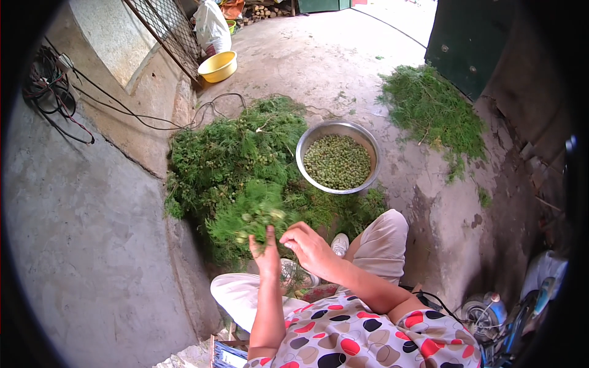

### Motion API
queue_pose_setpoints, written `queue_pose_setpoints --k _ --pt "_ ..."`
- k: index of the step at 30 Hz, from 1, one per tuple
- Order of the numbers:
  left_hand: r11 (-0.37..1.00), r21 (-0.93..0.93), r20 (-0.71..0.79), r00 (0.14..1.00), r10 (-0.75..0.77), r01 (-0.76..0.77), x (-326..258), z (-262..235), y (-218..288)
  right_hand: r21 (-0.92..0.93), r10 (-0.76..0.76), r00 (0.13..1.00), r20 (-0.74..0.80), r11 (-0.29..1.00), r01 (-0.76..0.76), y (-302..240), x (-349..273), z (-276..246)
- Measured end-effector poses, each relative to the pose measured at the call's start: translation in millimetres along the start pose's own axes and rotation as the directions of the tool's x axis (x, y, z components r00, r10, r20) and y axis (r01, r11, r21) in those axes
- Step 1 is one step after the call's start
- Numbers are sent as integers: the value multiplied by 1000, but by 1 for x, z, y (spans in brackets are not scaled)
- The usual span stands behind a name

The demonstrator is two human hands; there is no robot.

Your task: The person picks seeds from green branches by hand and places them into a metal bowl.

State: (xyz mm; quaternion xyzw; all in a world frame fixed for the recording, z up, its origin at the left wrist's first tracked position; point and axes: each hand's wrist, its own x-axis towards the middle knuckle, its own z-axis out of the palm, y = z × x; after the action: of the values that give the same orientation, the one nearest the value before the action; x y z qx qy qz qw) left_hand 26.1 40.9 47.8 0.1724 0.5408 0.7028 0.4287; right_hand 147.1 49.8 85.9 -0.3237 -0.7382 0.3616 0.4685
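My left hand is closed around the stem end of a leafy green sprig with pale green cones on it. Close beside it, to the right, my right hand has its fingers curled and pinched together near the sprig; whatever they hold, if anything, is too small to make out. Ahead of my knees stands a round metal basin, holding many small green cones. A big heap of green branches lies left of the basin and spreads toward my feet.
Another pile of green branches lies at the right, near a dark green door. A yellow basin and a white sack stand at the far left. Cables run along the left wall. Assorted items, including a bottle, crowd the lower right.
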Motion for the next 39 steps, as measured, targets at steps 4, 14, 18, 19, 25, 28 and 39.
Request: queue_pose_setpoints --k 4,14,18,19,25,28,39 --pt "985 -109 -57 988 -140 134 10 -8 18 -87 -136 981 -140 988 125 -30 1 -23" --pt "975 -166 105 985 -133 150 -4 -8 28 -726 -306 917 -254 687 28 10 70 -90" --pt "997 -27 126 990 -65 69 -5 -10 13 -266 -181 943 -278 958 106 -4 40 -66" --pt "998 33 142 988 -62 58 -5 -9 9 -264 -327 905 -273 930 256 -13 35 -55" --pt "978 163 236 968 86 -127 -9 -20 -2 -246 -346 938 -31 912 328 -18 24 -15" --pt "944 207 299 935 190 -258 -16 -8 11 -270 -274 962 -6 926 263 -10 24 -18" --pt "919 145 414 866 281 -368 -16 -10 10 -319 -291 956 -47 911 261 -10 20 -16"
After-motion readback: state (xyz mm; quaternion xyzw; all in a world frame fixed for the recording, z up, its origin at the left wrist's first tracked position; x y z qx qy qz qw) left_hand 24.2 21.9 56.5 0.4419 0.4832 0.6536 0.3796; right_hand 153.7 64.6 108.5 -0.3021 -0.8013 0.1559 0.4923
